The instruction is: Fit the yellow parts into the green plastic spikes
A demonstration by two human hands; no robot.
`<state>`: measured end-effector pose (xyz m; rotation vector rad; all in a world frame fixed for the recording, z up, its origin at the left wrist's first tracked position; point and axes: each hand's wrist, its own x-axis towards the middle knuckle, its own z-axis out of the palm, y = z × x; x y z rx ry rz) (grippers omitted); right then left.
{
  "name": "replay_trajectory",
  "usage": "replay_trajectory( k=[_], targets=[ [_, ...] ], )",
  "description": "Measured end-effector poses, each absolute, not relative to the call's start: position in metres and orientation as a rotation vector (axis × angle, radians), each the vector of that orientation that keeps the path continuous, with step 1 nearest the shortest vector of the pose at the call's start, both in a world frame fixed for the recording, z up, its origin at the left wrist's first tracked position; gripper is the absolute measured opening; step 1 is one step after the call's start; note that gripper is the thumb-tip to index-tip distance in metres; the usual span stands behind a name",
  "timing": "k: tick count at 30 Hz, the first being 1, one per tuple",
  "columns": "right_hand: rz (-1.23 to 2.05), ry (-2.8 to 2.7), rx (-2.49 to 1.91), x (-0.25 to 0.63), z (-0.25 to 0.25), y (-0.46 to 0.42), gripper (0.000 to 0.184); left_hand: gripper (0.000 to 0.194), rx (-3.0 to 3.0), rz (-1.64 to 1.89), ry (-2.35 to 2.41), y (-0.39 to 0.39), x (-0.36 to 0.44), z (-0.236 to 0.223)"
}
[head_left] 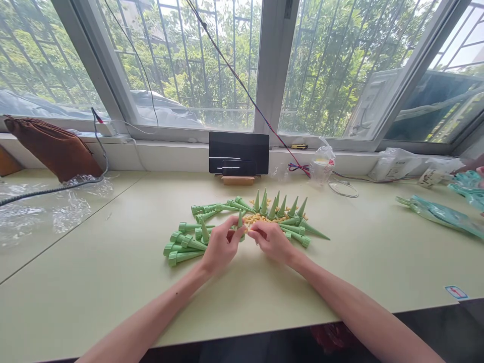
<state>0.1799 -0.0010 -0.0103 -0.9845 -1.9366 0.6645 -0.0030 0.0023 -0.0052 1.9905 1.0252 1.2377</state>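
Note:
My left hand is closed around a green plastic spike, held with its tip up. Close beside it, my right hand pinches a small yellow piece against the spike's side. Several green spikes with ribbed caps lie to the left of my hands. More spikes lie to the right. Behind my hands is a pile of small yellow pieces, with several spikes standing upright on their caps around it.
A dark tablet leans on a stand against the sill. A brown pouch and clear plastic wrap are at left. A plastic cup in a bag, a white cable and teal plastic bags lie at right.

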Motion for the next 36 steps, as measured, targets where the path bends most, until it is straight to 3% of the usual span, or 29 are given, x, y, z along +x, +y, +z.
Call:
replay_trajectory(
  k=[11, 19, 36],
  targets=[
    [0.646, -1.982, -1.01, 0.1804, -0.0124, 0.0001, 0.037, 0.016, 1.974, 1.245, 1.029, 0.0031, -0.0023, -0.0065],
    [0.644, -1.973, -1.018, 0.1792, -0.0142, 0.0013, 0.011, 0.015, 1.952, 1.27, 1.044, 0.0038, -0.0021, -0.0057],
    [0.606, -2.014, -0.991, 0.1816, -0.0154, 0.0031, 0.029, 0.014, 1.996, 1.128, 1.026, 0.0003, -0.0056, 0.0]
  ],
)
